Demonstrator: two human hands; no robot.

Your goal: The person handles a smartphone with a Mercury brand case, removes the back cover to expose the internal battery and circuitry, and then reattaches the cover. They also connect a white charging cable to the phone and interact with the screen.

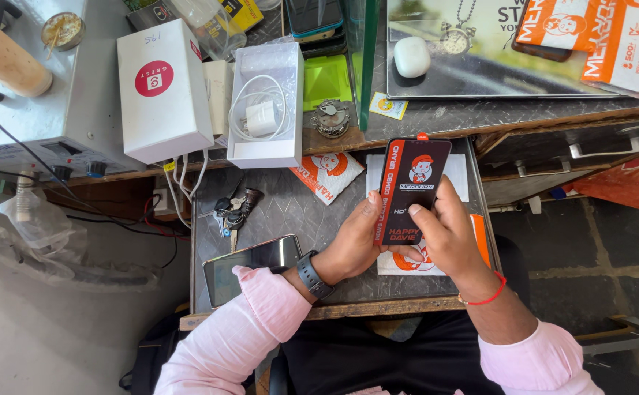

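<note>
2 hands, left hand (352, 245) and right hand (447, 238), both grips pinching 1 black-and-red flat pack (411, 190). On counter (290, 212): 1 phone (250, 267), 1 key bunch (232, 212), 2 white boxes (162, 88).

There is one view only, taken from a camera on the person's head. It looks almost straight down and sits close above the small grey table (275, 212), which fills the middle of the picture. The person's lap and both pink sleeves enter from the bottom edge, so the top of the picture is the side away from the body. A higher counter (480, 110) crosses the upper part, and the floor (590, 241) shows at the right and lower left.
</note>
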